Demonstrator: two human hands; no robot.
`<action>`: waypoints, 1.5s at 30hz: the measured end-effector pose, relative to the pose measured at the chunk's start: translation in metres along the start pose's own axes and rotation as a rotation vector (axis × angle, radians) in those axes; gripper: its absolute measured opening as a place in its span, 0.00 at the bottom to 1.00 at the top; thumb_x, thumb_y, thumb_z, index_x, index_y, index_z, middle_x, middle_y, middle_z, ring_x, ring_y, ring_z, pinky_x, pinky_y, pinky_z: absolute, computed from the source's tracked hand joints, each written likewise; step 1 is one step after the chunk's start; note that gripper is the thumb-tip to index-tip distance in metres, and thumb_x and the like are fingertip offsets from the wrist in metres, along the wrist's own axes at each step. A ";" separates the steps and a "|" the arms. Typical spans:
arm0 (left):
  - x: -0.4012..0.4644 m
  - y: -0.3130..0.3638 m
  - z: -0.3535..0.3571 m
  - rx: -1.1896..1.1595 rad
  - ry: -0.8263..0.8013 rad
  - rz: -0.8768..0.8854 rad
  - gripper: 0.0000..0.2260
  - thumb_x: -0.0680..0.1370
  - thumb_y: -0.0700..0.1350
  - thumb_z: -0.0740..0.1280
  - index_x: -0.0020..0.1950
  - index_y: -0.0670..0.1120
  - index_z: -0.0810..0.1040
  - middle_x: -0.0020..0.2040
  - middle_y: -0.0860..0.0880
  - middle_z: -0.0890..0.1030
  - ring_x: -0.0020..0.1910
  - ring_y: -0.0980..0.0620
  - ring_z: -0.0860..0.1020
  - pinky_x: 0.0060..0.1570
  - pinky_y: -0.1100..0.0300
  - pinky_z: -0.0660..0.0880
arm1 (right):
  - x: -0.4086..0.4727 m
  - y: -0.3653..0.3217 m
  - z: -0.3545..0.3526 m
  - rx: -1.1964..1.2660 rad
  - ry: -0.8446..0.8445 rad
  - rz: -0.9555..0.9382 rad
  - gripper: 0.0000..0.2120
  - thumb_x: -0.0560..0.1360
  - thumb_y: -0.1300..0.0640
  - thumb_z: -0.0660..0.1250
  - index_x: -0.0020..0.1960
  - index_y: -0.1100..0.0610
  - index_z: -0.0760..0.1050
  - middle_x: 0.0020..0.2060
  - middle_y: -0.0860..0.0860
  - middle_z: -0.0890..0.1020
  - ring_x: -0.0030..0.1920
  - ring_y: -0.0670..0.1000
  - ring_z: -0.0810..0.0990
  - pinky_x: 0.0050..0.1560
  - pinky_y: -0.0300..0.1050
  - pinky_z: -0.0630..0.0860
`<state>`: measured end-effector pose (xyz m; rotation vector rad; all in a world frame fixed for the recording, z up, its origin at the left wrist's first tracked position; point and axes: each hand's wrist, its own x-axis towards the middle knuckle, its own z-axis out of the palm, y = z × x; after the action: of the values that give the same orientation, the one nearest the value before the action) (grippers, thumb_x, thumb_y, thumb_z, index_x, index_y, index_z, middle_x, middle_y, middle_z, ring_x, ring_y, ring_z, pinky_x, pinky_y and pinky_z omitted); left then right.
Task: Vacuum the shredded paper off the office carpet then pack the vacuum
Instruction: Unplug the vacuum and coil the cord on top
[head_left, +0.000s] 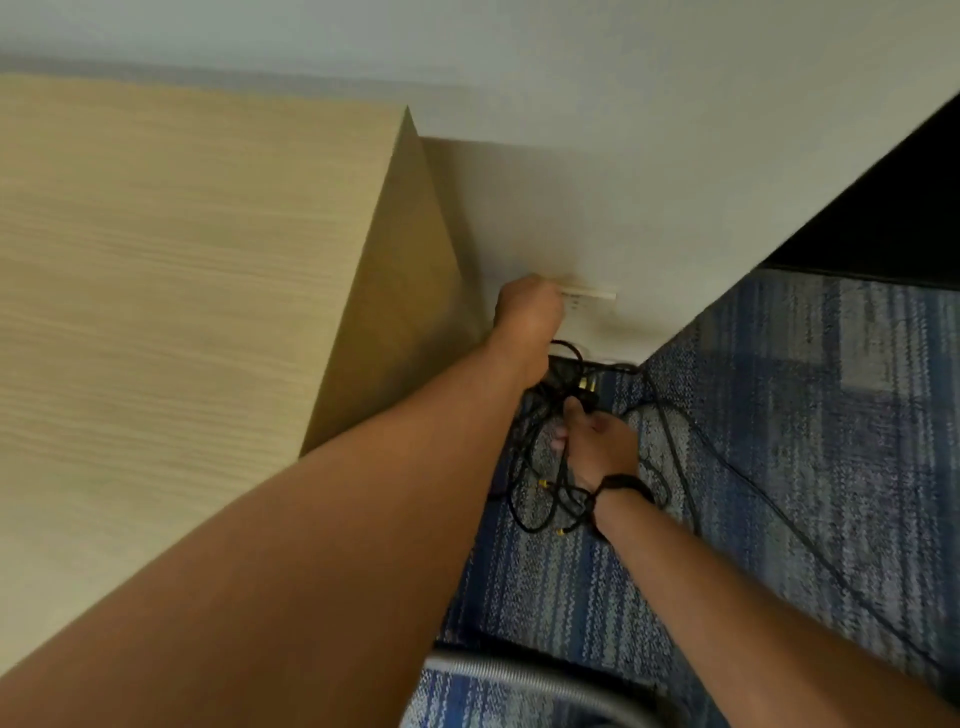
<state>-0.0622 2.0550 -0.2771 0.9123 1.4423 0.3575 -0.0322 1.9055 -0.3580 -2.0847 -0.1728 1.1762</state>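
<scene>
Down by the wall, the person reaches both arms into the gap beside the wooden worktop (182, 291). The left hand (527, 317) is curled at the white wall socket (589, 297), knuckles toward the camera; whether its grip pinches a switch, a plug or nothing cannot be told, because the fingers are hidden behind the back of the hand. It probably sits there to steady or work the socket. The right hand (597, 444), with a dark band at the wrist, has its grip closed on a loose bundle of black cord (540, 499) that lies tangled on the blue striped carpet (779, 467), with the black plug (740, 388) just above its thumb and apart from the socket. Gathering the slack this way keeps the cord clear of the socket. A grey tube (524, 675), likely the vacuum's, curves across the bottom of the view. No shredded paper shows on this patch of carpet.
</scene>
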 end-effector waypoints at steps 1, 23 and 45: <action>-0.004 -0.001 0.001 0.029 -0.006 0.001 0.14 0.83 0.35 0.58 0.39 0.48 0.68 0.38 0.51 0.69 0.33 0.54 0.68 0.31 0.61 0.66 | 0.000 0.005 -0.010 0.055 0.000 0.007 0.19 0.81 0.44 0.68 0.38 0.57 0.80 0.32 0.53 0.85 0.38 0.56 0.84 0.42 0.53 0.79; 0.076 -0.262 -0.002 1.004 -0.056 -0.090 0.46 0.80 0.65 0.67 0.85 0.42 0.48 0.84 0.40 0.56 0.81 0.38 0.60 0.78 0.46 0.62 | 0.136 0.186 -0.129 -0.095 0.069 0.150 0.40 0.76 0.54 0.75 0.79 0.62 0.58 0.69 0.56 0.72 0.67 0.57 0.72 0.65 0.51 0.70; -0.026 -0.337 0.101 0.437 -0.405 0.028 0.30 0.82 0.36 0.68 0.81 0.51 0.62 0.72 0.50 0.77 0.70 0.50 0.75 0.71 0.49 0.74 | 0.104 0.217 -0.081 0.238 -0.274 0.377 0.49 0.45 0.29 0.84 0.59 0.55 0.82 0.51 0.51 0.86 0.51 0.54 0.86 0.57 0.52 0.82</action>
<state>-0.0735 1.7926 -0.5121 1.2744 1.1460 -0.1303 0.0428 1.7509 -0.5441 -1.7869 0.2350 1.6210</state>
